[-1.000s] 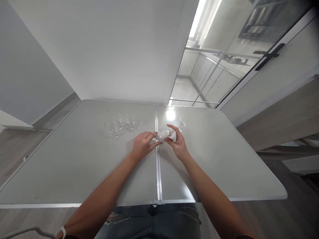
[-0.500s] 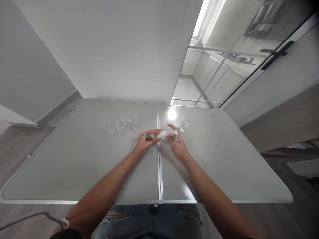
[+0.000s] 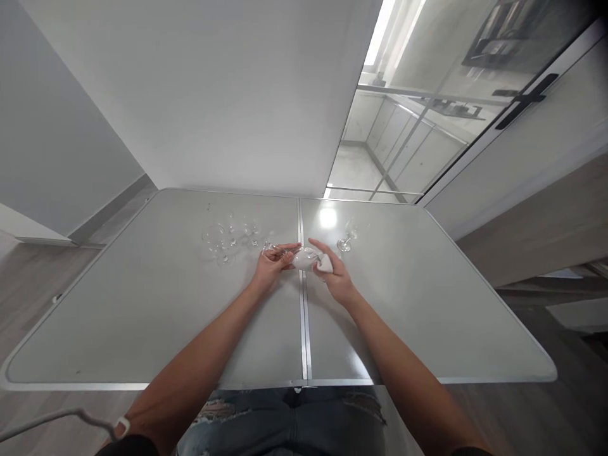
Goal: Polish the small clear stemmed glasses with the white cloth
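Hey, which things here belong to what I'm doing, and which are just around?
Belongs:
Stemmed glass, in your left hand
White cloth, in your right hand
Probably the untouched clear glasses at left and glassware at right
Table, beneath your hands

Just around:
Black door handle
Grey cable near your left wrist

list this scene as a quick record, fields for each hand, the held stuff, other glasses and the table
left hand: holds the glass by its stem
right hand: holds the cloth at the bowl's mouth
glass: clear, stemmed, turned sideways, foot toward the left
cloth: white, bunched
left glasses: several, clear, clustered; exact count unclear
right glasses: at least one, beyond the right hand
table: pale top, metal seam running through it
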Motion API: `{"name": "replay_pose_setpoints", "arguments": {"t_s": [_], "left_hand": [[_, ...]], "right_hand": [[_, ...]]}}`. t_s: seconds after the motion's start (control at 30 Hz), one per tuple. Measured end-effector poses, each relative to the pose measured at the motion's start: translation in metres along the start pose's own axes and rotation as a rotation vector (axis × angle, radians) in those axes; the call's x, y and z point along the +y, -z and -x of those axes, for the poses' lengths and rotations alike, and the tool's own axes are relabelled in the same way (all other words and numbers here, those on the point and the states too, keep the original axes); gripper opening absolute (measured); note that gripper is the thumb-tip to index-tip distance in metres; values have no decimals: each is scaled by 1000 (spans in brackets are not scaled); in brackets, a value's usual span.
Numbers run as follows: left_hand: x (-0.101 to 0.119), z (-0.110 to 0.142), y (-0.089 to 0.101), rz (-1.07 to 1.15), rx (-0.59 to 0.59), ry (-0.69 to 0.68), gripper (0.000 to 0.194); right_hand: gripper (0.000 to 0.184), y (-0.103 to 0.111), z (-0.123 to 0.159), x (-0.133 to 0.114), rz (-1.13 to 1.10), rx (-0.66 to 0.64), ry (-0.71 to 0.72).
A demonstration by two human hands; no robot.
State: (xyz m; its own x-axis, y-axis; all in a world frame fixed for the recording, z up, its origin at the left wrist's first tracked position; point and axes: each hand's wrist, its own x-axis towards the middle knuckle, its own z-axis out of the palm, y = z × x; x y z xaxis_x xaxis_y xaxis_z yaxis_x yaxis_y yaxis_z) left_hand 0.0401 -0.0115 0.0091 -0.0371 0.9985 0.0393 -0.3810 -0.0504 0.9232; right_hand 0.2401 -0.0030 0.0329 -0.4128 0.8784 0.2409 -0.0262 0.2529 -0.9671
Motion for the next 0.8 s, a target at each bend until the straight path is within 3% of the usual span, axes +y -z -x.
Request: {"name": "replay_pose_setpoints", "arguments": {"t_s": [0.1, 0.17, 0.23, 0.4, 0.47, 0.67, 0.8], "left_hand": [[1, -2, 3, 27, -32, -12, 48], [1, -3, 3, 54, -45, -34, 45], [0, -4, 2, 50, -47, -69, 40], [0, -4, 1, 16, 8, -110, 38], [0, -4, 2, 1, 27, -106, 39], [1, -1, 5, -23, -22, -70, 42], [0, -1, 1, 28, 2, -49, 43]], "right_hand": [[59, -1, -1, -3, -376, 76, -174], [60, -1, -2, -3, -483, 51, -224], [62, -2, -2, -1, -449, 53, -213], [73, -11, 2, 5, 19, 86, 2], [73, -11, 2, 3, 97, 65, 29], [71, 3, -1, -4, -247, 13, -222], [76, 3, 2, -1, -243, 120, -142]]}}
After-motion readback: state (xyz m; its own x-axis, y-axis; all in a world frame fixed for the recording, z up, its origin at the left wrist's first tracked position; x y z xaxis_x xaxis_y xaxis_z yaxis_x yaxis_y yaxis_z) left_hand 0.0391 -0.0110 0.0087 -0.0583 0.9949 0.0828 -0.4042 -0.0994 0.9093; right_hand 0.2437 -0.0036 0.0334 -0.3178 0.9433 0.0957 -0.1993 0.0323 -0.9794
